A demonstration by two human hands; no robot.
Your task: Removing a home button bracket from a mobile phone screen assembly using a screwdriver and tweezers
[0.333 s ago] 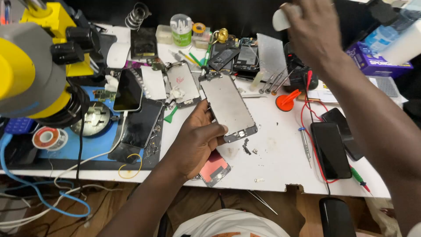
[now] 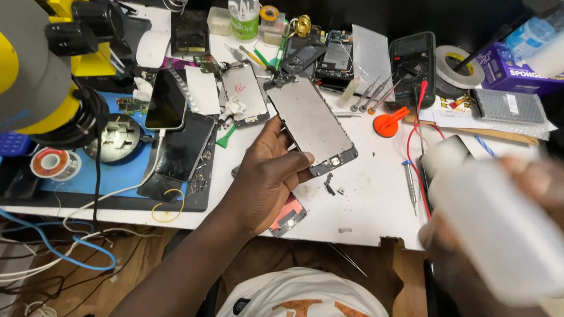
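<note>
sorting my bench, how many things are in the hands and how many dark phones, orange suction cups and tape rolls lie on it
phone screen panel, held in the left hand: 1
white plastic bottle, blurred, held in the right hand: 1
dark phones at the left on the white table: 2
orange suction cup: 1
tape roll: 1
total: 6

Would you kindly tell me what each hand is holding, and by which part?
Left hand: phone screen panel, gripped at its lower left edge. Right hand: blurred white plastic bottle, around its body.
</note>
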